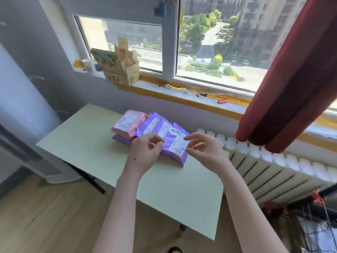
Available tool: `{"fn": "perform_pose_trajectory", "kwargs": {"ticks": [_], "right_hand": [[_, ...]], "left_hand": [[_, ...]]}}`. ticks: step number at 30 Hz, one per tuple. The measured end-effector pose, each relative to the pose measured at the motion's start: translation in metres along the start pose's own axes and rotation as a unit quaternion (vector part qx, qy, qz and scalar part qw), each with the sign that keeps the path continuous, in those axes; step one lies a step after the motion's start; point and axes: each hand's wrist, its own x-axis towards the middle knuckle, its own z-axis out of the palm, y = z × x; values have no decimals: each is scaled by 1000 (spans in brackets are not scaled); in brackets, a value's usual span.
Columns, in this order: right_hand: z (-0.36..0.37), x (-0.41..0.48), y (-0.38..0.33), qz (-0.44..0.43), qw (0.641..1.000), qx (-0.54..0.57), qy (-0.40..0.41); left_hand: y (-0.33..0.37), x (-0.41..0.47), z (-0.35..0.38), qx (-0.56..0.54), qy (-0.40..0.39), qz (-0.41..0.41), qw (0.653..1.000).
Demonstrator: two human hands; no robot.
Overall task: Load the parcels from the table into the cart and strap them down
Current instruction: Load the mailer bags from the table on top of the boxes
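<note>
Several soft parcels lie in a heap on the pale green table [91,143]: a pink parcel [129,123] at the left, purple parcels [169,141] with white labels to its right, one more purple parcel [121,140] underneath. My left hand [145,152] hovers at the heap's near left side, fingers loosely curled and holding nothing. My right hand [202,148] reaches in from the right, fingers relaxed, fingertips near the label of the nearest purple parcel. At the bottom right corner, part of the cart [313,221] shows, with red fittings and dark straps.
A white radiator [273,167] runs along the wall right of the table. Above it a dark red curtain [291,88] hangs over the windowsill [182,95], which carries a cardboard box [120,68], a paper cup and small items. Wooden floor lies to the left.
</note>
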Motion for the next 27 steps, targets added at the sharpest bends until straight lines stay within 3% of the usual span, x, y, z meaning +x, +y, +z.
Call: {"fn": "perform_pose_trajectory", "kwargs": {"ticks": [14,27], "right_hand": [[68,112,-19,-27,996,-10,-84],[197,200,-32,60,998,-18,-29]], "left_hand": [[-67,66,-50,23,72,-73,994],[-186,170,-111,17,-22,-95,995]]}}
